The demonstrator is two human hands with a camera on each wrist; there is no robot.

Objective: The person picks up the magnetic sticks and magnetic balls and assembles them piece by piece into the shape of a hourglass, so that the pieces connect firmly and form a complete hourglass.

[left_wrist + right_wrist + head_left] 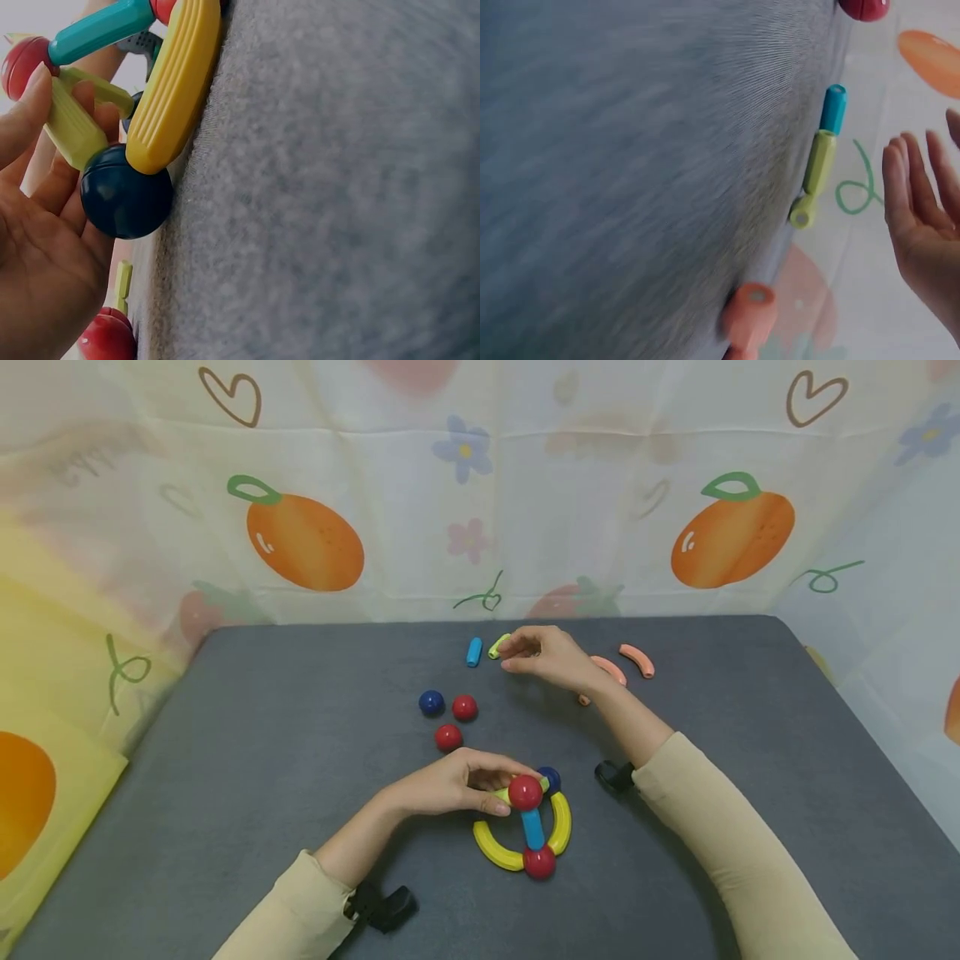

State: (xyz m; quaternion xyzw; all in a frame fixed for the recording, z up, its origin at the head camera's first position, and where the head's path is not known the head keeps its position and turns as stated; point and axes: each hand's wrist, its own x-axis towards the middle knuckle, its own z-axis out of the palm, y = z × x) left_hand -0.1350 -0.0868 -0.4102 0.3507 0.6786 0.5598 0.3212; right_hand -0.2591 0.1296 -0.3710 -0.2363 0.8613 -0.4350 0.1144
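Grey table (300, 718), printed cloth (577, 543) behind. Head: green stick (498, 647) just right of blue stick (474, 652), long axis slanting away rightward; right hand (549, 657) nearer. Left wrist: left hand (45, 247) pinches toy frame (163, 105). Right wrist: right hand loose, holding nothing.

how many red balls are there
4: a loose red ball beside the loose blue ball, a nearer red ball, plus a top red ball and a bottom red ball on the build at the left hand. More may be hidden.

Soft even light in head view, faint shadow beside right sleeve (742, 852), glints on balls (525, 793), dimmer wrist views, table (592, 187) blurred
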